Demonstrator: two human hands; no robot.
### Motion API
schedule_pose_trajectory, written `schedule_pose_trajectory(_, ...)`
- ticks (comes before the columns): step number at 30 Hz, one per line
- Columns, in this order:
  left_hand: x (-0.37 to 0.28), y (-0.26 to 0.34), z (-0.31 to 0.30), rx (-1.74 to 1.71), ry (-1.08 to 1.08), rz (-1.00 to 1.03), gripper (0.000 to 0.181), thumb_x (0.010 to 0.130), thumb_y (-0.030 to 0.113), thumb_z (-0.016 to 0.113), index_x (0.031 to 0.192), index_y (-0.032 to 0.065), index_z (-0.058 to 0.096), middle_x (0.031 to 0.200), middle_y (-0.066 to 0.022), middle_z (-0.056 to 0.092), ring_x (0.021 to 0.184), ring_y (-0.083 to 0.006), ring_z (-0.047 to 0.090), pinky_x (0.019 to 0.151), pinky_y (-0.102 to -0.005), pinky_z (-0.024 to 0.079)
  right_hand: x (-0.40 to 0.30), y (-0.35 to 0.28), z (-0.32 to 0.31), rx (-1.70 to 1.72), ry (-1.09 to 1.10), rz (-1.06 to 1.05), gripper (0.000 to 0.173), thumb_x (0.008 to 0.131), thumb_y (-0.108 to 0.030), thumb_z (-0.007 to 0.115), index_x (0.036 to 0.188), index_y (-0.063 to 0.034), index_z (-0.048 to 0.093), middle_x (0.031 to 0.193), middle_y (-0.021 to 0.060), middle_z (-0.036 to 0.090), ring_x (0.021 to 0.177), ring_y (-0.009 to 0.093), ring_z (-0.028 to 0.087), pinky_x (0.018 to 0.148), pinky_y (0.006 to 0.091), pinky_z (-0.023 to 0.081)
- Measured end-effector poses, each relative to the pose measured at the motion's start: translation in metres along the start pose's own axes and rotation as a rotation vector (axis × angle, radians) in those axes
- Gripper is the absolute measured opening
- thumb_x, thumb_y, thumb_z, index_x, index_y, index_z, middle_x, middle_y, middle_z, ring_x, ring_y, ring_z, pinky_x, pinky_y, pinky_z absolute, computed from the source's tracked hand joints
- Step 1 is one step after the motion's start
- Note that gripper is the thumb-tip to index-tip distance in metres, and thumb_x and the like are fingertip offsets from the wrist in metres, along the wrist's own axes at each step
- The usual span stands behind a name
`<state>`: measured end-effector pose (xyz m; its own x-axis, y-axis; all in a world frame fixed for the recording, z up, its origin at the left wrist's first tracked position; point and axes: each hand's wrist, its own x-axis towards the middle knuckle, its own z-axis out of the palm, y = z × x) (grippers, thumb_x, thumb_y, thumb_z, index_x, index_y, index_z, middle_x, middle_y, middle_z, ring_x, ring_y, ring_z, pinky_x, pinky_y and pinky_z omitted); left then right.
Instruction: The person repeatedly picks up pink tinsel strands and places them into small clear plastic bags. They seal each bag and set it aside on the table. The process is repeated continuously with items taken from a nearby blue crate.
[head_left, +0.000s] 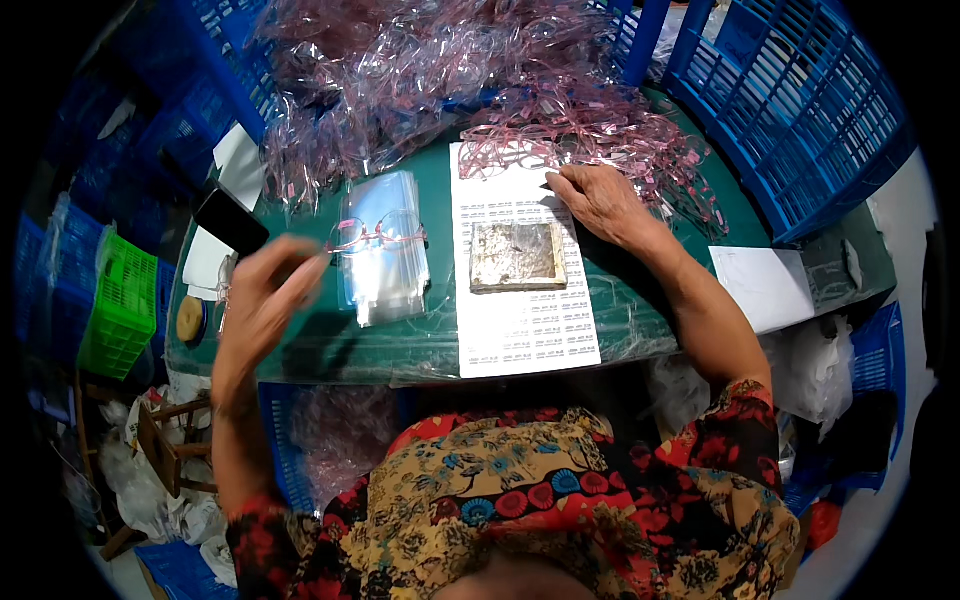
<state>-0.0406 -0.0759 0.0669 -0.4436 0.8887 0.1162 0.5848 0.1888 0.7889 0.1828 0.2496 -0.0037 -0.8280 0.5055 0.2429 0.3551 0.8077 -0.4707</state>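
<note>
My left hand is blurred, thumb and fingers apart, just left of a pair of pink-framed eyeglasses. Those eyeglasses lie on a stack of clear plastic sleeves. My right hand rests at the edge of a heap of pink eyeglasses, fingers curled by a frame at the top of a printed white sheet. Whether the fingers grip that frame is hidden. A worn, flat square block sits on the sheet.
Wrapped eyeglasses spill from a blue crate at the back of the green table. Another blue plastic crate stands right, above a white paper. On the left are a black box-shaped object and a round tan-topped item.
</note>
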Motion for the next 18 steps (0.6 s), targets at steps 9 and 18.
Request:
schedule_pose_trajectory(9,0.185,-0.001,0.122,0.513,0.137,0.526,0.044,0.081,0.037,0.070,0.106,0.0022,0.061,0.104,-0.0128,0.057,0.100,-0.0296,0.052,0.086,-0.0369,0.044,-0.007,-0.007,0.002,0.079,0.004,0.027,0.035,0.093,-0.034,0.049,0.083,-0.0042,0.064,0.067,0.0232,0.060,0.066,0.043,0.060,0.062,0.0481,0.047)
schedule_pose_trajectory(18,0.202,0.001,0.124,0.196,-0.071,0.239,0.029,0.084,0.032,0.068,0.082,0.0036,0.063,0.074,-0.0059,0.058,0.073,-0.0183,0.052,0.066,-0.0309,0.043,-0.005,-0.005,0.006,-0.055,0.104,-0.110,0.029,0.090,-0.029,0.057,0.080,-0.0020,0.063,0.061,0.0182,0.059,0.058,0.036,0.059,0.056,0.0433,0.046)
